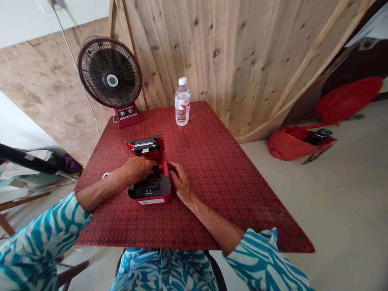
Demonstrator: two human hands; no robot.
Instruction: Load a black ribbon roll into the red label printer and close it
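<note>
Left hand [141,167] inside printer [153,190], grip hidden, cannot tell. Right hand [181,182] loosely spread at printer's right side. Printer on table [218,169]. Lid [144,142] raised at printer's back; could drop onto left hand if knocked.

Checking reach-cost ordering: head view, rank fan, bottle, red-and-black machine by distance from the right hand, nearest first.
From the right hand:
1. Red-and-black machine: immediately to the hand's left, by its fingers.
2. Bottle: ahead, toward the table's far edge.
3. Fan: ahead and left, at the table's far-left corner.
</note>
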